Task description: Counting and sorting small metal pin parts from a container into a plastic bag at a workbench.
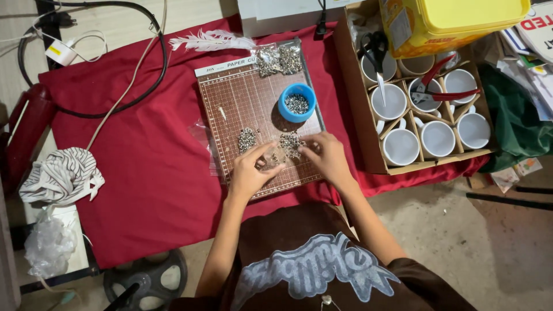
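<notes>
Here both hands rest on the brown cutting mat (pixel 242 103), the landmark for all places. The left hand (pixel 249 173) sits at the mat's near edge, fingers curled; a tiny piece between its fingertips is too small to identify. The right hand (pixel 328 155) partly covers a pile of small metal pieces (pixel 290 143), so its grip cannot be told. A second pile (pixel 247 139) lies mid-mat, a blue cup (pixel 297 102) further back
</notes>
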